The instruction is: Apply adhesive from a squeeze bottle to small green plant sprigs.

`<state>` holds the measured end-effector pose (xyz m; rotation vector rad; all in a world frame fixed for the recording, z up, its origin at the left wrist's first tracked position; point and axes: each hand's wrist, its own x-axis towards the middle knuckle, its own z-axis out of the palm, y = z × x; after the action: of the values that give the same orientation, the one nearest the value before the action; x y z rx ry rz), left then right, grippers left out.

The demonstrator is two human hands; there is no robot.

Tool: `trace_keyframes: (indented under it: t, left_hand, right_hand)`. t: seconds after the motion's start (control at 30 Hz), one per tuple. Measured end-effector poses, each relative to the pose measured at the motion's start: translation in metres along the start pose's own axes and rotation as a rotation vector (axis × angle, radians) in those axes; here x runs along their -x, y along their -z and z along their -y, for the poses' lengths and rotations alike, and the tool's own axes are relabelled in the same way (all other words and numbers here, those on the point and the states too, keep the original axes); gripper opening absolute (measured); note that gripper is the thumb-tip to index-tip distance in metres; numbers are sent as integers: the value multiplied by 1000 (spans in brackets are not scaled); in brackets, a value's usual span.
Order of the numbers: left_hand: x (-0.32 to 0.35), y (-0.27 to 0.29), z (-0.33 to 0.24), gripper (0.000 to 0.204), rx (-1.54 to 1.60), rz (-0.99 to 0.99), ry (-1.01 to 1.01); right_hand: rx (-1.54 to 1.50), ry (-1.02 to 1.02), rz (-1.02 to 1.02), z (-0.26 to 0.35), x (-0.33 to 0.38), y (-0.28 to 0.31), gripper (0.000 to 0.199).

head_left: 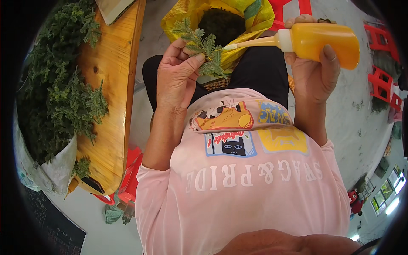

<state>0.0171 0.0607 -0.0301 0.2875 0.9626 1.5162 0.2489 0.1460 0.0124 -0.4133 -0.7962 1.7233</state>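
Nearest the camera, a pale pink printed shirt [255, 187] fills the lower middle of the view, and both forearms are seen rising from it. Above the left forearm, the left hand [176, 78] is held palm toward the wearer, its thumb and fingers pressed together in a pinch on the stem of a small green artificial fir sprig [204, 49], whose needled tips fan out just above and to the right of the fingertips. To the right of that hand, the right hand [312, 70] is wrapped around an orange-yellow plastic squeeze bottle [323, 42], with the thumb laid over the bottle's far end and the fingers curled behind it. The bottle is held sideways, and its long tapered nozzle [250, 43] is pointed left, its tip meeting the sprig beside the left fingertips. Beyond both hands, an open yellow plastic sack [255, 17] with dark contents is seen resting past the black-clad lap. Left of the left hand, a varnished wooden surface [110, 97] is seen, and a heap of green fir sprigs [59, 93] is piled along its far-left side, well apart from the hands. Farther to the right of the right hand, red plastic stools [384, 80] are seen on the grey concrete floor [361, 110].
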Motion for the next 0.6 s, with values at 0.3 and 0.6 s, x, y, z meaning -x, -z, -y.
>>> trace_keyframes:
  t: [0.3,0.6]
  left_hand:
    - [3,-6,9,42,-21,-93,-32]
    - [3,-7,11,43,-45,-128,-23]
  right_hand:
    - [299,98,156,-10,0,-15,43]
    - [349,85,165,-7,2,-13,43]
